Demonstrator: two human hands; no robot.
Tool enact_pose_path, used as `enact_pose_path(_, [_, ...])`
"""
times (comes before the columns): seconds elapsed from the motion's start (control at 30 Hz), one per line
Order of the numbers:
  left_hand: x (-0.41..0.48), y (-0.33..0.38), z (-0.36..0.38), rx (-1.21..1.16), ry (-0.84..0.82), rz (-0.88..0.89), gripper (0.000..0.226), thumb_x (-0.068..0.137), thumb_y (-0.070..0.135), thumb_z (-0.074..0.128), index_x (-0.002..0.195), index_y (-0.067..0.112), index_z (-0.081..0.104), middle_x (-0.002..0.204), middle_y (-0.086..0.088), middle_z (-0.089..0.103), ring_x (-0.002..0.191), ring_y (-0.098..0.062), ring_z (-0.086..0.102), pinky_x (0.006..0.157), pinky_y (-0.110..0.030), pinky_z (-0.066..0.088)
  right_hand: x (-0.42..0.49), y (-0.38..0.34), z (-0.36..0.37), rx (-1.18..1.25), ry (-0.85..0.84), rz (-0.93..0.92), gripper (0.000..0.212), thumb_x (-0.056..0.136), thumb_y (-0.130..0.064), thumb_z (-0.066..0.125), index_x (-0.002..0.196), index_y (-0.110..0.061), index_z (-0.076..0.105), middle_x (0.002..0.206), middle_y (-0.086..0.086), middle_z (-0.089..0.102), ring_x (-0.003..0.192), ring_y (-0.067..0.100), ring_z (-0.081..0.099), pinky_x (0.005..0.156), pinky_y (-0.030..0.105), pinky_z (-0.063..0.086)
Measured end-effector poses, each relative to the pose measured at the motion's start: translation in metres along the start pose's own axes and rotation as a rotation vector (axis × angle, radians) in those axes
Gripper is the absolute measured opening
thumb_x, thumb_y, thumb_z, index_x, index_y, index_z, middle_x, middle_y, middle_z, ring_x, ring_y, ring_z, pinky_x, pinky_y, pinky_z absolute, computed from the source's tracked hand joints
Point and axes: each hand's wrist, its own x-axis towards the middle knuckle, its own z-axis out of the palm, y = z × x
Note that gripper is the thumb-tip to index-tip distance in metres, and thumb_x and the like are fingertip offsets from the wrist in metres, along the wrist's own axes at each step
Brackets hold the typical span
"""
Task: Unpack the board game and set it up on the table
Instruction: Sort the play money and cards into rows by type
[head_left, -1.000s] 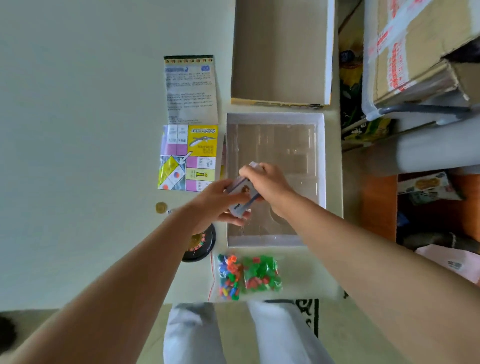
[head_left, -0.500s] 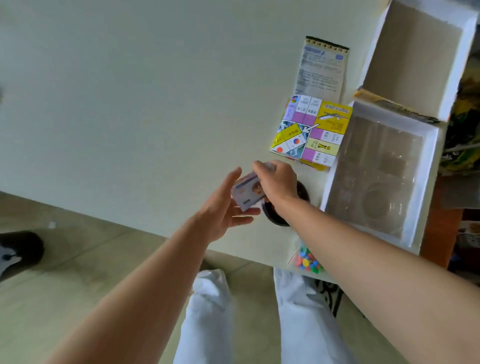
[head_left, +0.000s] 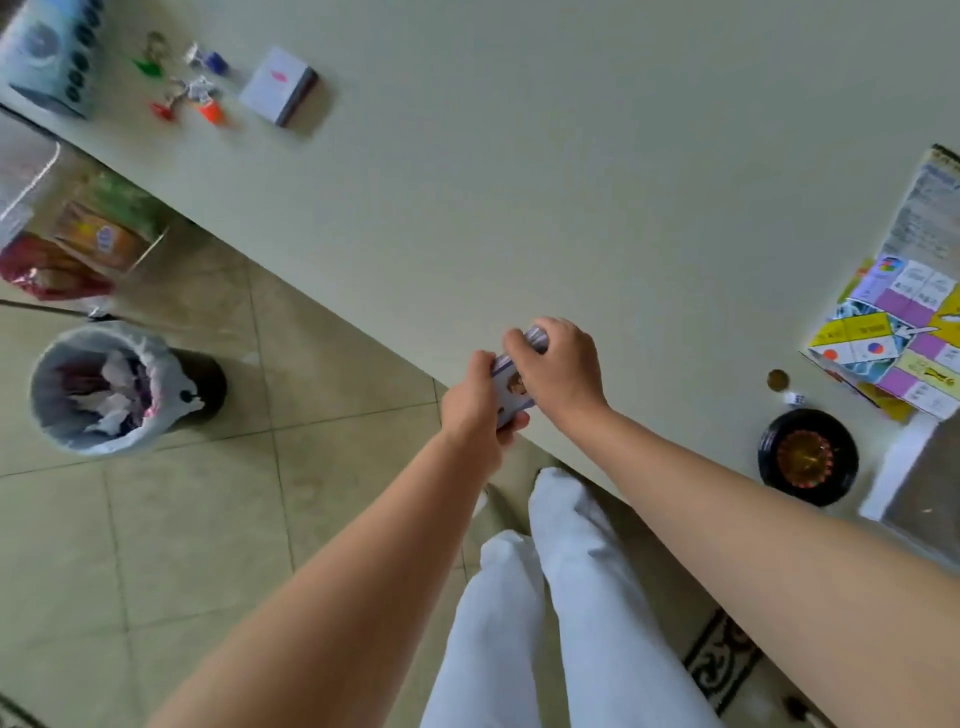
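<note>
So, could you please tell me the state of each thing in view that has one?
Purple-edged stack of game cards: gripped between left hand and right hand, at the edge of the table.
Colourful cardboard game board: folded, flat on the table.
Black round roulette wheel: flat on the table, untouched.
Grey lined waste bin: open, holding rubbish.

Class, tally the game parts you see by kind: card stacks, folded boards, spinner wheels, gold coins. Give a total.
Card stacks: 2 (held stack, lying stack)
Folded board: 1
Spinner wheel: 1
Gold coin: 1
Total: 5
</note>
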Motion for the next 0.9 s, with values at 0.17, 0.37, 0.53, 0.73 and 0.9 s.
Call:
enact_pose_path(0.17, [0.023, 0.038, -0.04, 0.038, -0.256, 0.135, 0.038, 0.091, 0.049, 0.051, 0.1, 0.016, 0.068, 0.075, -0.007, 0.069, 0.051, -0.018, 0.06, 0.048, -0.024, 0.034, 0.038, -0.038, 0.029, -0.02, -0.059, 0.03, 0.037, 0.086, -0.031, 0.056, 0.058, -0.01, 0.044, 0.053, 0.002, 0.048, 0.051, 0.019, 0.042, 0.051, 0.031, 0.035])
enact_pose_path(0.37, [0.06, 0.114, -0.077, 0.237, -0.286, 0.378, 0.024, 0.092, 0.024, 0.059, 0.111, 0.01, 0.065, 0.087, -0.009, 0.072, 0.061, -0.016, 0.064, 0.045, -0.018, 0.036, 0.098, -0.083, 0.065, 0.194, -0.241, 0.117, 0.047, 0.093, -0.049, 0.051, 0.09, -0.003, 0.061, 0.076, 0.009, 0.064, 0.065, 0.02, 0.057, 0.057, 0.031, 0.045])
enact_pose_path(0.53, [0.088, 0.178, -0.089, 0.315, -0.166, 0.386, 0.026, 0.091, 0.027, 0.064, 0.11, 0.01, 0.063, 0.088, -0.009, 0.074, 0.064, -0.016, 0.069, 0.048, -0.02, 0.038, 0.145, -0.116, 0.077, 0.423, -0.494, 0.202, 0.031, 0.093, -0.017, 0.054, 0.124, -0.013, 0.054, 0.101, 0.003, 0.062, 0.083, 0.015, 0.059, 0.066, 0.024, 0.048])
enact_pose_path(0.73, [0.13, 0.233, -0.095, 0.563, 0.028, 0.408, 0.045, 0.08, 0.048, 0.062, 0.105, 0.011, 0.064, 0.087, -0.003, 0.07, 0.079, -0.018, 0.066, 0.067, -0.031, 0.049, 0.204, -0.147, 0.089, 0.356, -0.504, 0.15, 0.035, 0.09, -0.003, 0.056, 0.123, -0.013, 0.053, 0.107, 0.003, 0.059, 0.085, 0.013, 0.057, 0.065, 0.021, 0.048])
enact_pose_path(0.9, [0.158, 0.276, -0.117, 0.912, 0.321, 0.688, 0.022, 0.091, 0.022, 0.051, 0.11, 0.019, 0.061, 0.108, 0.0, 0.06, 0.087, -0.017, 0.059, 0.073, -0.029, 0.042, 0.242, -0.159, 0.11, 0.163, -0.469, 0.101, 0.035, 0.089, -0.007, 0.054, 0.123, -0.017, 0.05, 0.116, 0.002, 0.055, 0.096, 0.018, 0.055, 0.072, 0.027, 0.045])
